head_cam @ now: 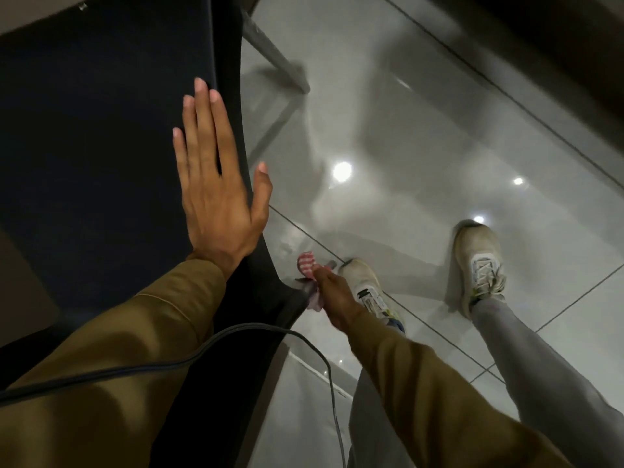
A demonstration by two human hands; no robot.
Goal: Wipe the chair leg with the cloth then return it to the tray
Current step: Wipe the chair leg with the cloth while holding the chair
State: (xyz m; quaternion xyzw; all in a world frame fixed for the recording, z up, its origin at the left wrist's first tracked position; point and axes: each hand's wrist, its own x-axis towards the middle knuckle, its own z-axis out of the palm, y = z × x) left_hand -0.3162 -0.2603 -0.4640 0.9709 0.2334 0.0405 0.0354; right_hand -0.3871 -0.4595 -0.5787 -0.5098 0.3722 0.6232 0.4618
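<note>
My left hand (216, 184) lies flat with fingers spread on the dark seat of the chair (101, 130), near its right edge. Below the seat's front corner, my right hand (332, 298) is closed on a red-and-white checked cloth (305, 263), pressed against the chair's near leg (305, 292). Most of that leg is hidden by the seat, the cloth and my hand. Another grey chair leg (277, 55) slants down to the floor farther back. No tray is in view.
Glossy grey floor tiles (439, 146) reflect ceiling lights. My two feet in pale sneakers (368, 292) (479, 265) stand right of the chair, one almost touching my right hand. A dark cable (236, 336) hangs across my left sleeve. Dark furniture (557, 35) fills the top right.
</note>
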